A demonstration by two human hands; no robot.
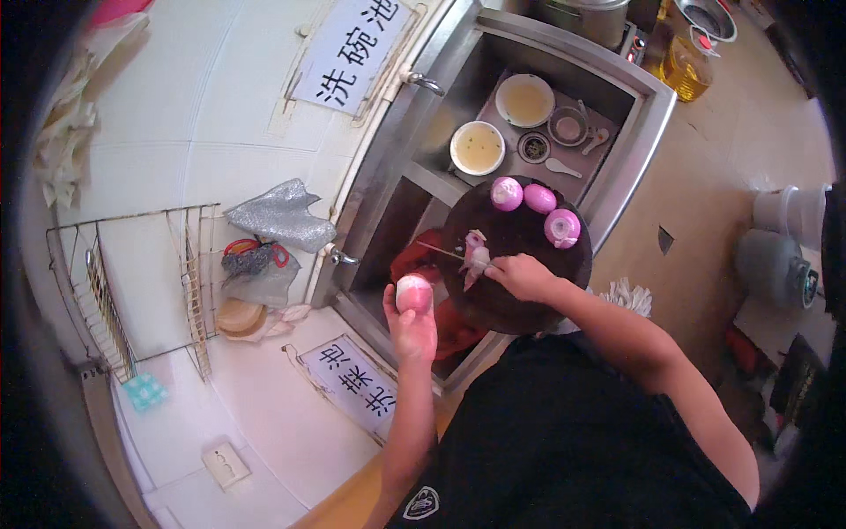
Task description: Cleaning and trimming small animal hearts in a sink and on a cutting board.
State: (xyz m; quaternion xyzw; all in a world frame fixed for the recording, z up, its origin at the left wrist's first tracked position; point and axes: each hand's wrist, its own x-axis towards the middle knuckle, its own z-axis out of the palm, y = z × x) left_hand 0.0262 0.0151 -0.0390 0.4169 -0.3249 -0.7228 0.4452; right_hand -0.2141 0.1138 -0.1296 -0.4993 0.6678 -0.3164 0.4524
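A partly peeled onion (414, 295), white at the top and pink below, rests in my left hand (411, 325), over a red bag in the sink. My right hand (522, 276) grips a thin knife (441, 249) by its handle; the blade points left over a round dark chopping board (522, 311). Onion scraps (474, 258) lie by the knife and partly hide it. Several purple-pink onions sit at the board's far edge: one with a white top (507, 194), a smooth one (540, 198) and one with a pale cut end (562, 229).
The board lies across the steel double sink (651, 139). In the far basin stand two bowls of yellowish liquid (477, 148), (525, 100), a strainer (568, 126) and a white spoon (563, 168). Taps (344, 256) jut from the wall at left. A red bag (456, 330) fills part of the near basin.
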